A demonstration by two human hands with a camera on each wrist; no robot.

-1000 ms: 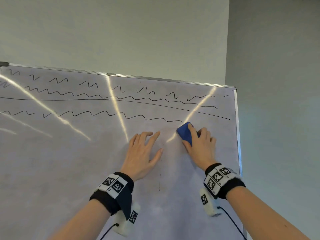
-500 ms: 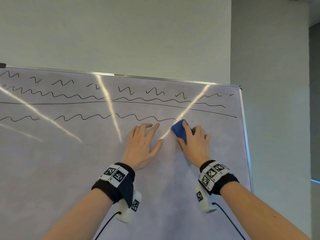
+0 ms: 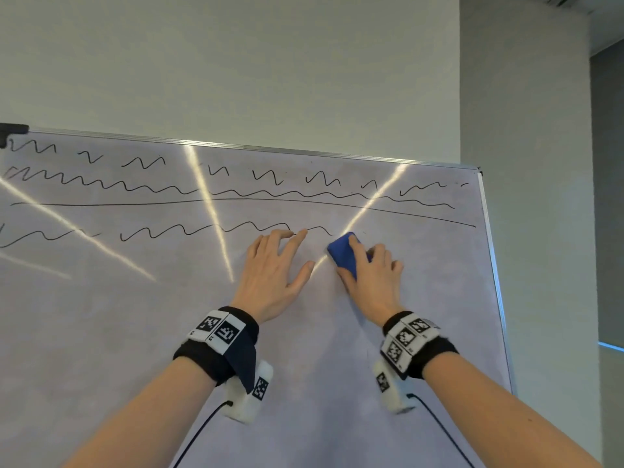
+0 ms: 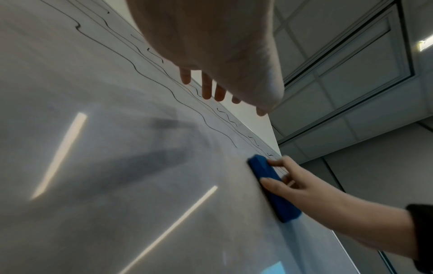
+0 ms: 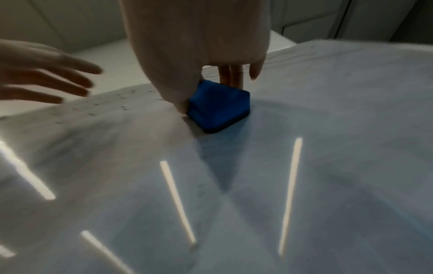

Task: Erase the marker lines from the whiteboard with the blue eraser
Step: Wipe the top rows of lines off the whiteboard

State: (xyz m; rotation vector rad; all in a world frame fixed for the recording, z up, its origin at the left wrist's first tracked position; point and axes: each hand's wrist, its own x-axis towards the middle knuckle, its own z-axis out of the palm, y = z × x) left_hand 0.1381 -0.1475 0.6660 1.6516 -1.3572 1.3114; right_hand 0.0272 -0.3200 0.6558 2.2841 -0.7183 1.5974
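The whiteboard (image 3: 101,332) carries black marker lines (image 3: 202,228): wavy rows, short squiggles and one long straight stroke across its upper part. My right hand (image 3: 369,275) grips the blue eraser (image 3: 344,255) and holds it flat against the board at the right end of the lowest wavy line. The eraser (image 4: 271,187) shows side-on in the left wrist view and end-on (image 5: 218,109) in the right wrist view. My left hand (image 3: 273,268) lies flat on the board just left of the eraser, fingers spread, their tips on the lowest wavy line.
The board's metal frame (image 3: 489,251) runs down the right side, with a grey wall (image 3: 526,163) beyond it. A black clip (image 3: 10,131) sits at the top-left corner. Bright streaks of reflected ceiling light (image 3: 209,211) cross the board. The lower board bears only faint smudges.
The right hand has slid the eraser up and left to the end of the lowest wavy line. The left hand stays flat on the board. The view has shifted left.
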